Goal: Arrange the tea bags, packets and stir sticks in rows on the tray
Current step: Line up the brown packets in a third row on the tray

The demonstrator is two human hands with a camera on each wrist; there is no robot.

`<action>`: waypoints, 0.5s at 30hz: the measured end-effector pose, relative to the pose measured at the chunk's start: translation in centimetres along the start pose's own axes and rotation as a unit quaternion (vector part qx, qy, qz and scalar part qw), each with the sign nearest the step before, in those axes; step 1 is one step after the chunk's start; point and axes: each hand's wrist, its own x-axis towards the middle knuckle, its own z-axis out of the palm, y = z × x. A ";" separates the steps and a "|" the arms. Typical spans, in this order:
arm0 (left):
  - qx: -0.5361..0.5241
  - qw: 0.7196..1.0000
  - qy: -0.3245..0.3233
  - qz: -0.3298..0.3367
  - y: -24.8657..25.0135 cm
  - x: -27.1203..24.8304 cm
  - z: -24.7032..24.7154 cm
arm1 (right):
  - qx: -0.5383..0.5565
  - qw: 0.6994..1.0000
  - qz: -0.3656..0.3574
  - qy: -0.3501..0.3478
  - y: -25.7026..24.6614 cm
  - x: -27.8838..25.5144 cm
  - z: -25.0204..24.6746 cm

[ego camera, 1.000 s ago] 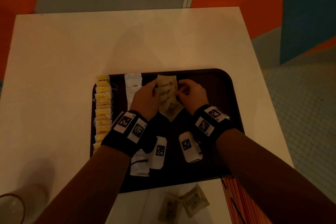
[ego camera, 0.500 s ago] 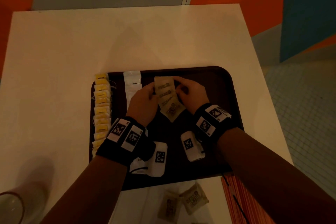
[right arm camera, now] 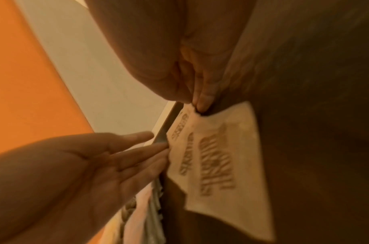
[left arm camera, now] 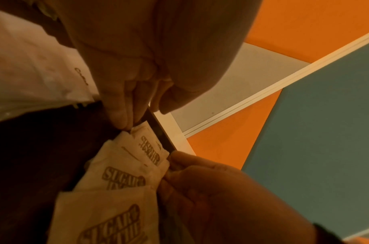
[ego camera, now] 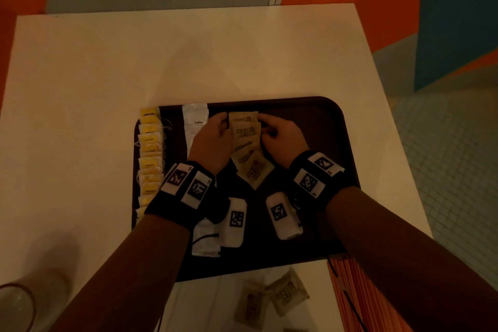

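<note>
A dark brown tray [ego camera: 328,127] holds a row of yellow tea bags [ego camera: 149,153] at its left edge. Beside that runs a row of white coffee packets [ego camera: 195,118], then a row of brown sugar packets [ego camera: 245,131] in the middle. My left hand [ego camera: 223,121] lays straight fingers [right arm camera: 137,148] against the left edge of the far sugar packets [right arm camera: 212,155]. My right hand [ego camera: 262,122] pinches the far right corner of the top sugar packet [left arm camera: 150,148] with its fingertips [right arm camera: 202,100]. The nearest sugar packets [ego camera: 254,170] lie skewed.
Two loose sugar packets [ego camera: 272,302] lie on the white table [ego camera: 188,56] in front of the tray. Orange stir sticks [ego camera: 347,291] lie at the near right. A glass [ego camera: 13,307] stands at the near left. More white packets [ego camera: 204,240] lie under my left wrist.
Both hands have stayed at the far end of the sugar row. The right fingers have crept up to the top packet's far corner.
</note>
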 end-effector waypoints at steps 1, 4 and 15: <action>-0.010 1.000 0.001 0.000 -0.1 0.2 0.1 | 0.007 1.000 0.001 -0.005 -0.2 0.0 0.1; -0.017 1.000 -0.006 -0.006 0.0 0.3 0.2 | 0.026 1.000 -0.005 -0.002 -0.8 -0.1 0.2; 0.001 1.000 -0.008 -0.012 0.0 -2.3 0.0 | -0.054 0.998 -0.019 0.020 0.7 -1.0 0.0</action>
